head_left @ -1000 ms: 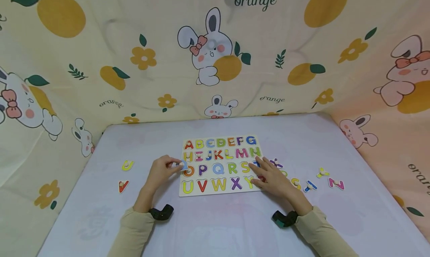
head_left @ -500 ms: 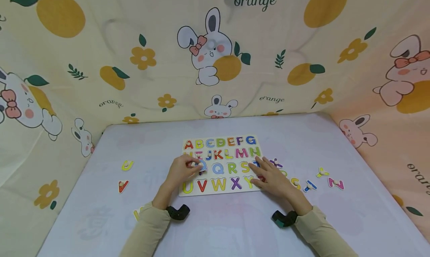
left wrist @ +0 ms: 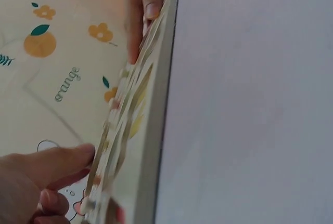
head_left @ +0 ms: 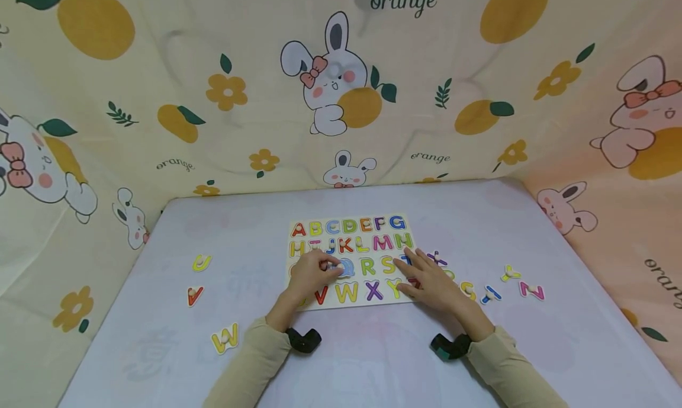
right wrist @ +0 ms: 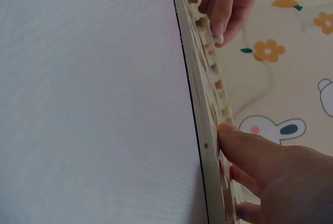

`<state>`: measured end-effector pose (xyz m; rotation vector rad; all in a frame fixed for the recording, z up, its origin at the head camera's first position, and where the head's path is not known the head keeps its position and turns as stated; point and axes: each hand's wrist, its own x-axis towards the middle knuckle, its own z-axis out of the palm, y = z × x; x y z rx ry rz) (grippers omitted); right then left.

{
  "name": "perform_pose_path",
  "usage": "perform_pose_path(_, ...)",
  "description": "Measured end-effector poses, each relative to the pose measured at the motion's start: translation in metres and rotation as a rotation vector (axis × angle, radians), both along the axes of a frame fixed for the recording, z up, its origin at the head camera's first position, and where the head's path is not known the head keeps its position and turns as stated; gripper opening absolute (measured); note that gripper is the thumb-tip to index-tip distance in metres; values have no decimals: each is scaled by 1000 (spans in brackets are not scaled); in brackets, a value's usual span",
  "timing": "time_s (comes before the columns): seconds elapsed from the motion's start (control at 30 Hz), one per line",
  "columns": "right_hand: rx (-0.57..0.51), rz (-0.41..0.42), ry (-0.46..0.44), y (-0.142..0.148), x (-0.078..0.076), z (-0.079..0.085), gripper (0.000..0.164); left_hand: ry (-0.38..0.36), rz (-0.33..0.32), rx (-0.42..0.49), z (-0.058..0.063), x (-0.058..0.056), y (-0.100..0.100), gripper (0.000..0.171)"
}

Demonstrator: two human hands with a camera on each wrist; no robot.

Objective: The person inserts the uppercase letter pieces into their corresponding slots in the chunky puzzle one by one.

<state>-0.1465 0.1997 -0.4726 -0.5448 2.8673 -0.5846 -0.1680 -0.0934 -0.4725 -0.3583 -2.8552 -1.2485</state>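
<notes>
Toward the left of the head view, a yellow U piece (head_left: 201, 263) lies above a red V piece (head_left: 195, 296) on the pale surface (head_left: 160, 349), with a yellow W piece (head_left: 225, 339) lower and a little farther right, near the beige left sleeve (head_left: 247, 360). In the middle of the frame, the left hand (head_left: 310, 273) pinches the knob of a light-blue Q piece (head_left: 347, 268) between thumb and fingertips, holding it at the Q spot in the third row of the alphabet puzzle board (head_left: 361, 281); whether it is fully seated cannot be told. Knobbed letters fill the board's upper two rows, while the R, S, W and X spots show no knobs. The right hand (head_left: 433, 282) grips nothing, its fingers spread and resting over the board's right edge, partly covering the T and Y spots. Beside it lie a purple X piece (head_left: 438, 258) and a partly hidden yellow S piece (head_left: 469, 290), then a blue T piece (head_left: 491, 295), a yellow Y piece (head_left: 510, 272) and, farthest right, a magenta Z piece (head_left: 533, 291).
</notes>
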Motion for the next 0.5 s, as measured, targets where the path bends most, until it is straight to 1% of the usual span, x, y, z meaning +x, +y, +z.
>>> perform_pose_path(0.1, -1, -5, -4, -1, 0, 0, 62, -7, 5, -20, -2, -1, 5, 17)
perform_pose_path(0.13, -1, -6, -4, -1, 0, 0, 62, -20, 7, -23, -2, -1, 6, 18)
perform_pose_path(0.3, -2, -4, 4, 0, 0, -1, 62, -6, 11, -70, -2, -3, 11, 18)
perform_pose_path(0.5, -8, 8, 16, 1, 1, -2, 62, -10, 43, -94, 0, -4, 15, 19)
